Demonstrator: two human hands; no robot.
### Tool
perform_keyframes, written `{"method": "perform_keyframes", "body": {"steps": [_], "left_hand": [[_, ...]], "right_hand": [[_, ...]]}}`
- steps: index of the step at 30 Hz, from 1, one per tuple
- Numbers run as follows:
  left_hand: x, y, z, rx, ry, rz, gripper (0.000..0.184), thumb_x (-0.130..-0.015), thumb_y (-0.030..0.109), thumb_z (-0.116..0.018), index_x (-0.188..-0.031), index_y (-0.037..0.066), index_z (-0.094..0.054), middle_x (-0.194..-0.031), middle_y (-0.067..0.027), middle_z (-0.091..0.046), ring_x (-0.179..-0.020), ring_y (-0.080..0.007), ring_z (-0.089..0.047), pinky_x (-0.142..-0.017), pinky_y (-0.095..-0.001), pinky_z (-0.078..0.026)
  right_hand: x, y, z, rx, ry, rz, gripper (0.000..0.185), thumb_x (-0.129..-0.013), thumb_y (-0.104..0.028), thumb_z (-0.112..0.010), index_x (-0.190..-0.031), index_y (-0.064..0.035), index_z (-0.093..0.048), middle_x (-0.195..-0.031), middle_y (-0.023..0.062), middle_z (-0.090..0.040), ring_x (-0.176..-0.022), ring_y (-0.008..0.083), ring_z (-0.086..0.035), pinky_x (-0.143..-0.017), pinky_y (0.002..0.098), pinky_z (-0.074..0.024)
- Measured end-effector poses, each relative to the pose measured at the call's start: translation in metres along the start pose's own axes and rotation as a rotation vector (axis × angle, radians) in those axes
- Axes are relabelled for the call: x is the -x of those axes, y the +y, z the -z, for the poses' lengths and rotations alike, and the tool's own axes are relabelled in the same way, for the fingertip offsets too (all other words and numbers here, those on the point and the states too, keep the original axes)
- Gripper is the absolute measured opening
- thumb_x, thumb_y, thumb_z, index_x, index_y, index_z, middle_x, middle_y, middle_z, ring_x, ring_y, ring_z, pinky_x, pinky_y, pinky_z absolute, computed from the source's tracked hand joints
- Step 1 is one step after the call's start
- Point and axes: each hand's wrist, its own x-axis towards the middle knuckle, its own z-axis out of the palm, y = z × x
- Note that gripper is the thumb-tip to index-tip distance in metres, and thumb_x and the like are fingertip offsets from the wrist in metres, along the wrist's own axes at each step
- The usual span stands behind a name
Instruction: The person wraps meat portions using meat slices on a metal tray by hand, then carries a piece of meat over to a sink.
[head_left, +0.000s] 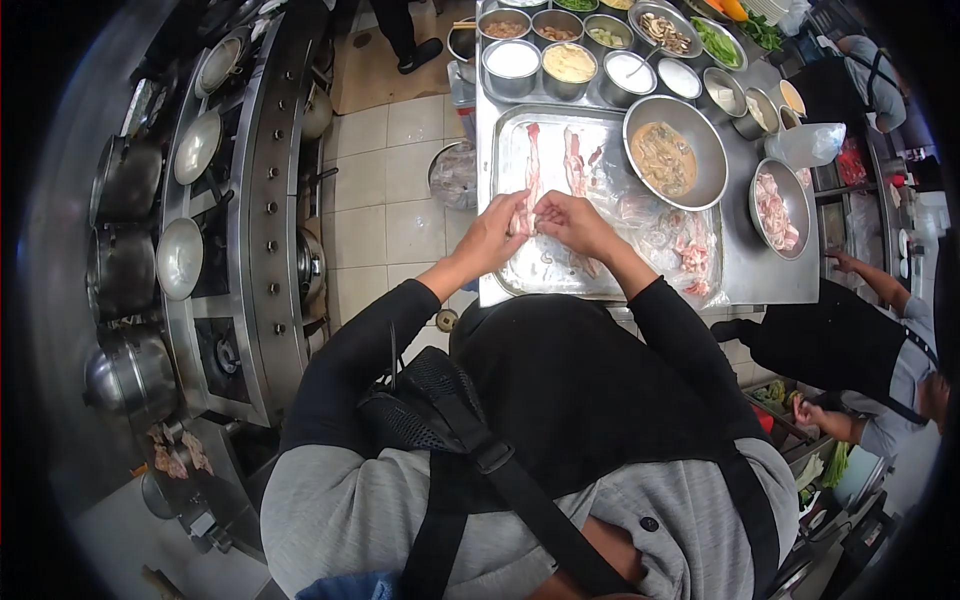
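Observation:
A metal tray (pixel 510 280) lies on the steel table before me, with a strip of bacon (pixel 532 150) stretched lengthwise on its left side. At the near end of that strip, my left hand (pixel 493 236) and my right hand (pixel 574 226) pinch the meat between their fingertips, where it looks bunched or rolled. A second bacon strip (pixel 574 165) lies just to the right. Beyond it stands a steel bowl (pixel 712 180) of pieces in brownish liquid (pixel 660 158). Clear plastic (pixel 640 240) and a pile of bacon pieces (pixel 692 250) rest at the tray's right.
Another bowl with sliced raw meat (pixel 776 212) sits at the table's right. Several steel containers, including one of white powder (pixel 512 62) and one of sliced mushrooms (pixel 664 34), line the back. A stove with woks (pixel 180 258) runs along the left. Co-workers (pixel 850 340) stand at right.

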Motion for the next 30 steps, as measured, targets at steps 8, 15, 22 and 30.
{"method": "perform_keyframes", "body": {"steps": [8,15,22,30], "left_hand": [[0.008,-0.003,-0.006,-0.191,-0.004,-0.235,0.061,-0.084,-0.001,-0.070,-0.141,0.007,-0.047,-0.124,-0.0177,-0.059,-0.113,-0.0342,-0.063,-0.094,-0.0379,-0.053],[-0.004,-0.016,-0.004,-0.080,0.001,-0.115,0.039,-0.085,0.005,-0.074,-0.122,0.003,-0.061,-0.106,-0.0147,-0.066,-0.102,-0.0275,-0.067,-0.086,-0.0349,-0.054],[-0.051,-0.023,0.012,0.150,-0.260,0.336,0.025,-0.081,0.018,-0.082,-0.096,0.000,-0.072,-0.087,-0.0056,-0.068,-0.081,-0.0109,-0.063,-0.075,-0.0275,-0.050],[-0.046,-0.018,0.026,-0.477,-0.053,-0.295,0.045,-0.079,0.015,-0.075,-0.119,0.006,-0.058,-0.118,-0.0141,-0.059,-0.098,-0.0333,-0.065,-0.083,-0.0405,-0.054]], "right_hand": [[-0.005,-0.012,-0.003,0.142,0.049,-0.023,0.011,-0.087,-0.009,-0.073,-0.094,-0.0006,-0.073,-0.076,0.0054,-0.070,-0.070,0.0118,-0.062,-0.069,0.0284,-0.0531],[-0.012,-0.002,-0.010,0.231,0.071,-0.025,0.020,-0.083,-0.014,-0.071,-0.097,0.0004,-0.071,-0.077,0.0126,-0.069,-0.072,0.0276,-0.069,-0.071,0.0365,-0.0553],[0.014,-0.020,-0.018,0.418,0.219,0.459,0.031,-0.083,-0.010,-0.071,-0.112,-0.0041,-0.062,-0.105,0.0123,-0.061,-0.094,0.0277,-0.063,-0.079,0.0376,-0.0533],[-0.008,-0.004,-0.005,0.402,0.211,0.291,0.025,-0.084,-0.012,-0.072,-0.106,-0.0041,-0.060,-0.109,0.0175,-0.056,-0.096,0.0368,-0.062,-0.082,0.0427,-0.0532]]}}
